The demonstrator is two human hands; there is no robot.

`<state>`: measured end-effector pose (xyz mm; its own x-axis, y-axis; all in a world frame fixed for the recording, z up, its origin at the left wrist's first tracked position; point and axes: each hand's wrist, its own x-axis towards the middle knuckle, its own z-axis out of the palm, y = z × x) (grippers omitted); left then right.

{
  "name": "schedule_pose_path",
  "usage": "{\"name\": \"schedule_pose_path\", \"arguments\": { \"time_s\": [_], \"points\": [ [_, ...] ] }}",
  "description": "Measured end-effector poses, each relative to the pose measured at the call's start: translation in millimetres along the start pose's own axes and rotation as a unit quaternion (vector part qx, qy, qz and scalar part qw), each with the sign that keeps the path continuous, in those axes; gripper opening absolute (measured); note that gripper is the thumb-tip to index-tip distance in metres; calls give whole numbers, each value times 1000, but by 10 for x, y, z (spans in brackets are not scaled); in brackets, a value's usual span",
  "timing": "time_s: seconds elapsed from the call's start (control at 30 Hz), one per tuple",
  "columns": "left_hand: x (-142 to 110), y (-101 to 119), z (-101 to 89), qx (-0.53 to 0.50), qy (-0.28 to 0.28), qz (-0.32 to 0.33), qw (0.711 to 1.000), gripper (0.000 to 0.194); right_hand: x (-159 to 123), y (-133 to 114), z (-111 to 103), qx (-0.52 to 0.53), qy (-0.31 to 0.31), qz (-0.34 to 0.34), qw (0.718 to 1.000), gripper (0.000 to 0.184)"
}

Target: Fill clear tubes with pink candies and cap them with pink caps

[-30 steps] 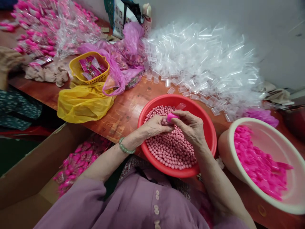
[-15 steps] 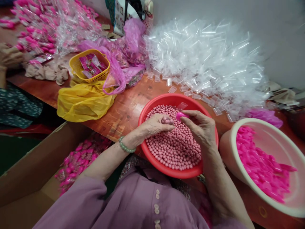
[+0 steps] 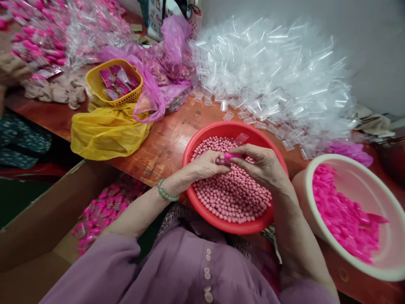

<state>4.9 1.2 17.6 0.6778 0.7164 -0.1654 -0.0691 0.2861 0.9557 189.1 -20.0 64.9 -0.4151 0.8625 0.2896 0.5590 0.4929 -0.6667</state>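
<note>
Over the red basin [image 3: 236, 228] full of round pink beads [image 3: 232, 202], my left hand [image 3: 202, 165] is closed around a small clear tube [image 3: 220, 159] with pink beads inside. Most of that tube is hidden by the fingers. My right hand [image 3: 262, 165] pinches a bright pink plastic cap [image 3: 233, 156] between thumb and fingers. The cap meets the tube's right end; how far it is seated I cannot tell. Another clear tube [image 3: 242, 138] lies in the basin, at the far side of the beads.
A big heap of clear tubes [image 3: 272, 71] lies behind the basin. To the right, a cream tub [image 3: 308, 192] holds pink plastic pieces [image 3: 346, 215]. Leftward are a yellow basket [image 3: 126, 100], a yellow bag [image 3: 107, 135], a cardboard box [image 3: 41, 211] and another person's hand [image 3: 12, 69].
My right hand has moved left, bringing the pink cap against the tube's end. My left hand keeps its hold on the tube. The view has shifted slightly.
</note>
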Motion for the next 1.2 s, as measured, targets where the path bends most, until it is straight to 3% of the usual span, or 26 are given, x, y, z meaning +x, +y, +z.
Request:
{"name": "schedule_pose_path", "arguments": {
  "time_s": [0.2, 0.3, 0.43, 0.53, 0.6, 0.97, 1.2],
  "points": [
    [-35, 54, 1, -31, 15, -14, 999, 26, 22, -86, -197, -141, -49, -21, 989, 12],
    [-46, 52, -28, -98, 15, -24, 995, 25, 35, -104, -218, -149, -7, 2, 989, 12],
    [-57, -2, -111, -216, -75, -29, 973, 39, 33, -15, -60, 59, 124, 84, 987, 13],
    [-73, -18, -159, -269, -133, 16, 954, 42, 24, 63, 86, 225, 190, 132, 946, 18],
    [-80, -9, -168, -281, -138, 45, 949, 40, 21, 91, 146, 269, 220, 143, 927, 20],
    [-77, 2, -119, -185, -36, 34, 982, 50, 18, 132, 266, 311, 265, 118, 905, 25],
    [6, 27, -80, -174, 45, 52, 982, 42, 11, 138, 286, 308, 259, 124, 907, 25]
  ]
}}
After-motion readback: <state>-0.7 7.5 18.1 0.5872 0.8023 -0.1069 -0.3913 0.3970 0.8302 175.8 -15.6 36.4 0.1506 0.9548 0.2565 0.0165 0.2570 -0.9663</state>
